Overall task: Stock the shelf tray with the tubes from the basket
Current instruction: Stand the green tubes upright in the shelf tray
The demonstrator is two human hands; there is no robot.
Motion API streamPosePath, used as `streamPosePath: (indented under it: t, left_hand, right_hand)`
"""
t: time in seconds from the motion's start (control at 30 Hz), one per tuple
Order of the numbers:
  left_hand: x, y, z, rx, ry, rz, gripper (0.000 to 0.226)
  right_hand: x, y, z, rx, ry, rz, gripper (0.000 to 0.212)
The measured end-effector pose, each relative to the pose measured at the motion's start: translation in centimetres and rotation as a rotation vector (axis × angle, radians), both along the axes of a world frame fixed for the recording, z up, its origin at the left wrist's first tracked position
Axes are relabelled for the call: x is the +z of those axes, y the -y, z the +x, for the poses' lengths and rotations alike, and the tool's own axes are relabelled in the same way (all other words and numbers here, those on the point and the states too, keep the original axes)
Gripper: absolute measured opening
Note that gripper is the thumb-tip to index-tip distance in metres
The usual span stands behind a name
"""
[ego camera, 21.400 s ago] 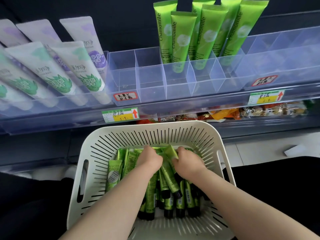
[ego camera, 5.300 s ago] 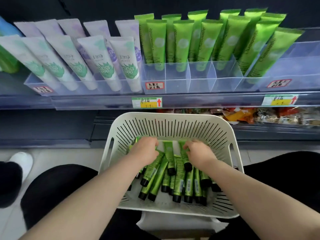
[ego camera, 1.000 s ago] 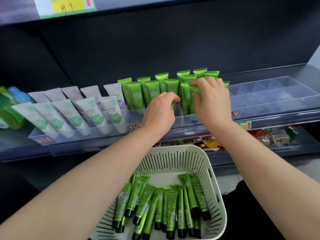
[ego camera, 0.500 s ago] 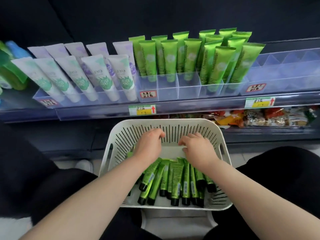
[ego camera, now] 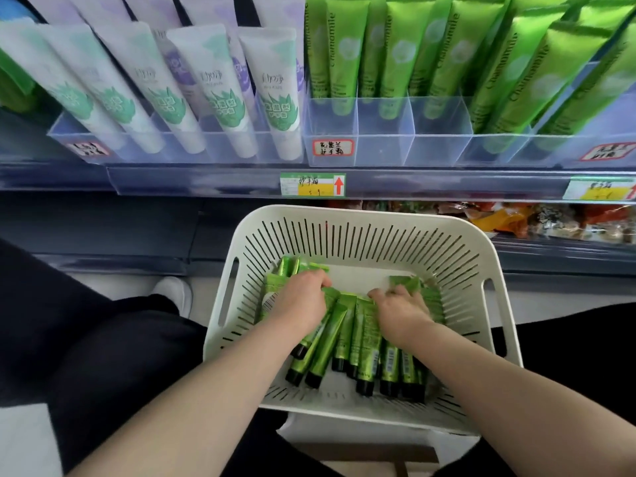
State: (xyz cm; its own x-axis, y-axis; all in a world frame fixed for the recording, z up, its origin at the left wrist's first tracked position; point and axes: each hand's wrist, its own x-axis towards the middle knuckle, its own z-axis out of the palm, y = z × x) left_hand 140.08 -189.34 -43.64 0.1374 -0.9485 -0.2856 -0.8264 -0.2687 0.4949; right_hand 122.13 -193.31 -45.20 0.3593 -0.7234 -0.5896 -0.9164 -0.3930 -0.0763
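Note:
A white slotted basket (ego camera: 364, 232) sits in front of me and holds several green tubes (ego camera: 361, 342) with black caps, lying side by side. Both hands are down in it. My left hand (ego camera: 303, 301) curls its fingers over the crimped ends of the tubes on the left. My right hand (ego camera: 399, 309) curls over the tube ends on the right. Above, a clear divided shelf tray (ego camera: 382, 149) holds several upright green Chamomile tubes (ego camera: 399, 53); its front compartments show no tubes.
White tubes with green and purple prints (ego camera: 220, 94) fill the clear tray to the left. Price labels (ego camera: 312, 184) run along the shelf edge. Snack packets (ego camera: 516, 220) lie on the lower shelf. My dark-clothed legs flank the basket, and a white shoe (ego camera: 172, 290) shows at left.
Both hands have dropped from the basket's far wall onto the tubes and curled round their ends. The view has tilted down and closer to the shelf.

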Motion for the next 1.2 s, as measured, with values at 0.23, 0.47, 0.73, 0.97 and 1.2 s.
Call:
streamPosePath:
  t: [0.23,0.47,0.73,0.97,1.2]
  left_hand:
    - [-0.8,0.0,0.0,0.007,-0.056,-0.011,0.030]
    - [-0.7,-0.1,0.0,-0.003,-0.045,-0.001,0.030]
    - [-2.0,0.5,-1.0,-0.209,-0.003,0.236,0.062]
    - [-2.9,1.5,-2.0,-0.407,0.245,0.331,0.074]
    - [-1.6,2.3,-0.5,-0.463,0.289,0.328,0.029]
  right_hand:
    - [1.4,1.2,-0.1,-0.030,0.169,0.126,0.053]
    - [2.2,1.9,-0.4,0.021,0.169,0.107,0.030]
    - [3.2,0.4,-2.2,-0.161,0.318,0.086,0.023]
    - [4.1,-0.1,-3.9,-0.293,0.543,-0.046,0.017]
    - [4.8,-0.2,-3.7,-0.271,0.595,-0.030,0.014]
